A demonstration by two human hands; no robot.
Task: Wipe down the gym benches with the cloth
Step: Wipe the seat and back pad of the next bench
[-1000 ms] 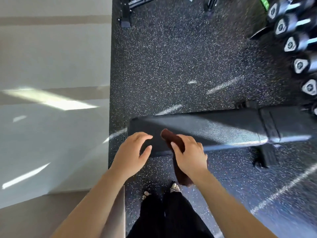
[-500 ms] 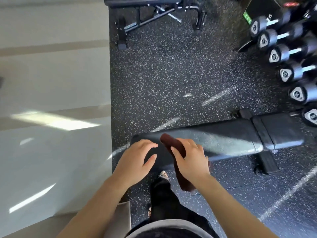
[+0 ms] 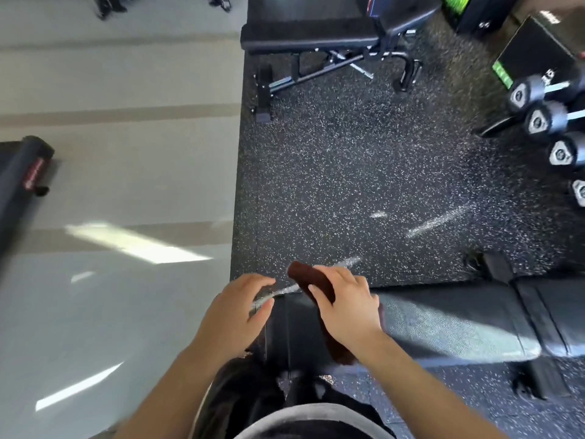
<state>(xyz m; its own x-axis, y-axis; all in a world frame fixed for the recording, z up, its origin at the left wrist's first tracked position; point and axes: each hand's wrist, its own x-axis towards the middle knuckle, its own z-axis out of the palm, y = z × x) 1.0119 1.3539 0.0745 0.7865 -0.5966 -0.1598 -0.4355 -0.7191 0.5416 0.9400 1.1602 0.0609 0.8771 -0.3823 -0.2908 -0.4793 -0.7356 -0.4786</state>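
A black padded gym bench (image 3: 443, 321) runs left to right across the lower part of the view. My right hand (image 3: 348, 307) holds a dark brown cloth (image 3: 308, 278) over the bench's left end, and the cloth's lower end hangs down below my wrist. My left hand (image 3: 235, 312) hovers beside it at the bench's left end, fingers spread and holding nothing. A second black bench (image 3: 308, 36) on a metal frame stands at the top of the view.
Dumbbells (image 3: 544, 118) line a rack at the right. A black box with a green stripe (image 3: 531, 55) sits at the top right. Speckled rubber flooring (image 3: 348, 172) lies between the benches; a pale smooth floor (image 3: 126, 153) lies to the left, with dark equipment (image 3: 22, 179) at its edge.
The view has tilted up, bringing the second bench into sight. Both hands have stayed together at the near bench's left end, the cloth still in my right hand.
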